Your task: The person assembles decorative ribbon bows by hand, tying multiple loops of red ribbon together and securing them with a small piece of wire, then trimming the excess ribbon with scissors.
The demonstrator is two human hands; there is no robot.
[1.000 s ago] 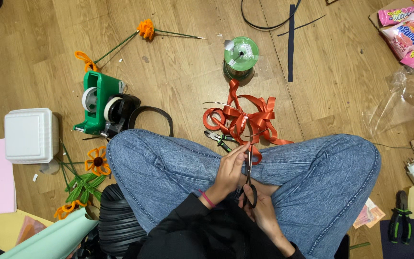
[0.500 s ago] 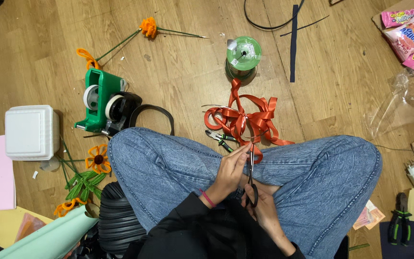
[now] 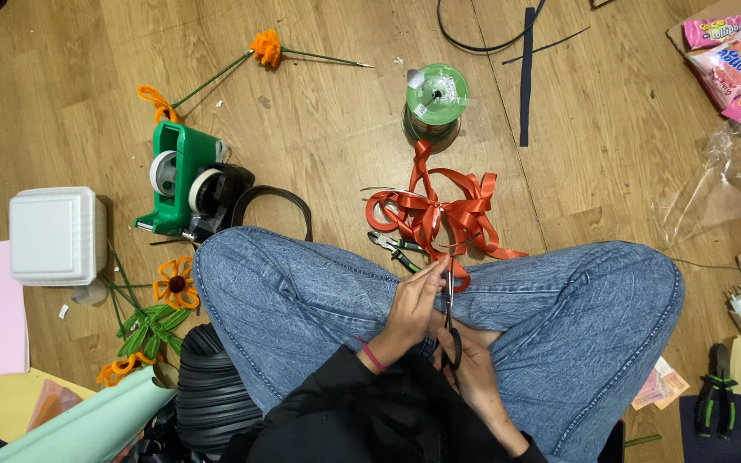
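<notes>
Over the crossed legs, left hand (image 3: pixel 413 302) pinches the red ribbon (image 3: pixel 439 214) end, unmoved since before; right hand (image 3: pixel 473 377) grips black scissors (image 3: pixel 449 317), blades at ribbon.

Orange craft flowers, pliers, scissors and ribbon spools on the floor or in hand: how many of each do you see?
Orange flowers: 4
Pliers: 2
Scissors: 1
Green ribbon spool: 1
Total: 8
</notes>
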